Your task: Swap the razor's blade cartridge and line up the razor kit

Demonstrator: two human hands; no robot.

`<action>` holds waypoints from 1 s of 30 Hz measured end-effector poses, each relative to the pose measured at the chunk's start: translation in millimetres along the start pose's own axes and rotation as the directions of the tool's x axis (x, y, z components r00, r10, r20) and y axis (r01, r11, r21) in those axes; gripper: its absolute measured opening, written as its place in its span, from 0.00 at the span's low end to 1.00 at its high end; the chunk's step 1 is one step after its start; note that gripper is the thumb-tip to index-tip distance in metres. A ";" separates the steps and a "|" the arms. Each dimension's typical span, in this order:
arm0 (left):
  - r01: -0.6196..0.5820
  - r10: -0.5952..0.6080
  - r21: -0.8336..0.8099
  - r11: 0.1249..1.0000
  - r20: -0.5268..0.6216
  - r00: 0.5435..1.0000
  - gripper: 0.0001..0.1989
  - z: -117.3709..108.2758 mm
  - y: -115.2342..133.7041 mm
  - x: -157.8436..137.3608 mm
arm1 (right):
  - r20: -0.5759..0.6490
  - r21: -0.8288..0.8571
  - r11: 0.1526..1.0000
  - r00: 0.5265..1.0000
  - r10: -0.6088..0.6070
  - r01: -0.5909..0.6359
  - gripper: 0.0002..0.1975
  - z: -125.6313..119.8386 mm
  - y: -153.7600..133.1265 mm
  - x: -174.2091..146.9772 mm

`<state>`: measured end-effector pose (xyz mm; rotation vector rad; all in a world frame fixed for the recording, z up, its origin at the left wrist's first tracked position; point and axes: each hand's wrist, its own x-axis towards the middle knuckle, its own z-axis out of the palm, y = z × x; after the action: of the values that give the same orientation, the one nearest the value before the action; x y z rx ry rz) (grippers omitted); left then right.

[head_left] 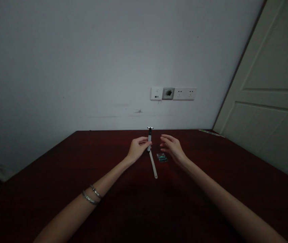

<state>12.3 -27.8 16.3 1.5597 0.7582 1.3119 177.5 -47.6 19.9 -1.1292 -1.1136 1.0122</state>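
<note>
My left hand (pixel 138 148) pinches a razor (pixel 149 139) by its pale handle between thumb and fingers. The razor stands upright, its T-shaped metal head on top of a black neck. Just to the right is my right hand (pixel 172 147), fingers apart and curved, with nothing in it. Below and between the hands a slim white handle-like strip (pixel 153 165) with a hole at its near end lies on the table; its far end meets the razor's foot in view, and whether they touch I cannot tell. A small clear pack (pixel 162 157) with greenish contents rests beside my right hand.
The dark red table (pixel 123 202) runs back to a pale wall (pixel 108 67). Wall sockets (pixel 184 93) sit above its far edge. At the right stands a white panelled door (pixel 267 111), and a thin flat strip (pixel 211 133) lies at the far right corner.
</note>
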 end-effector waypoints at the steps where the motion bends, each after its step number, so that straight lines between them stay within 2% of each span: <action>1: -0.007 0.007 0.001 1.000 -0.013 1.000 0.12 -2.5 3.3 1.5 | 0.039 -0.133 0.991 0.999 -0.007 0.012 0.16 -0.2 3.9 -0.2; 2: -0.015 0.015 0.004 1.000 -0.023 1.000 0.12 -4.6 6.0 2.8 | 0.096 -0.293 0.954 0.995 -0.030 0.057 0.15 0.6 8.7 -1.6; 3: -0.022 0.023 0.008 1.000 -0.032 0.999 0.12 -6.2 8.2 3.8 | 0.164 -0.457 0.881 0.985 -0.057 0.127 0.15 2.4 14.0 -4.3; 6: -0.035 0.035 0.008 0.999 -0.041 0.999 0.12 -7.9 11.7 5.2 | 0.331 -0.791 0.504 0.935 -0.124 0.347 0.18 13.6 29.5 -20.4; 8: -0.036 0.036 0.001 0.999 -0.040 0.999 0.12 -7.3 12.3 5.2 | 0.361 -0.887 0.270 0.928 -0.095 0.373 0.21 23.2 36.7 -33.5; 9: -0.036 0.036 -0.001 0.999 -0.039 0.999 0.12 -6.8 12.4 5.1 | 0.361 -0.911 0.185 0.930 -0.065 0.367 0.22 27.6 39.1 -39.2; 11: -0.033 0.033 -0.006 0.999 -0.040 0.999 0.12 -5.9 12.1 4.9 | 0.351 -0.933 0.075 0.936 -0.023 0.352 0.22 34.3 42.2 -46.9; 13: -0.028 0.028 -0.012 1.000 -0.038 0.999 0.12 -5.6 11.6 4.9 | 0.343 -0.939 0.025 0.939 -0.018 0.343 0.21 37.7 44.3 -49.8; 16: -0.009 0.008 -0.027 1.000 -0.031 0.999 0.12 -6.3 10.5 5.0 | 0.347 -0.937 0.020 0.937 -0.024 0.348 0.20 38.2 46.0 -49.3; 19: 0.010 -0.011 -0.033 0.999 -0.023 1.000 0.12 -7.9 9.8 5.1 | 0.347 -0.935 0.072 0.937 -0.032 0.349 0.22 35.4 42.7 -47.0; 22: 0.027 -0.027 -0.031 0.999 -0.008 1.000 0.12 -9.2 10.1 5.1 | 0.326 -0.927 0.185 0.945 -0.031 0.326 0.25 27.1 31.0 -39.9; 24: 0.040 -0.040 -0.034 0.999 0.001 0.999 0.12 -9.5 10.1 5.2 | 0.326 -0.896 0.302 0.944 -0.052 0.326 0.28 17.3 20.2 -30.2; 27: 0.046 -0.045 -0.029 0.999 0.024 0.999 0.13 -9.8 7.4 5.2 | 0.320 -0.802 0.467 0.928 -0.189 0.372 0.29 -2.6 5.2 -9.9; 30: 0.052 -0.050 -0.035 0.998 0.059 0.997 0.14 -10.9 -0.1 5.5 | 0.302 -0.731 0.518 0.892 -0.337 0.444 0.26 -24.5 -4.3 9.4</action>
<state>3.0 -20.1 18.3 1.5332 0.7291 1.2323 203.3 -42.9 23.6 -1.3984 -1.9261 0.1703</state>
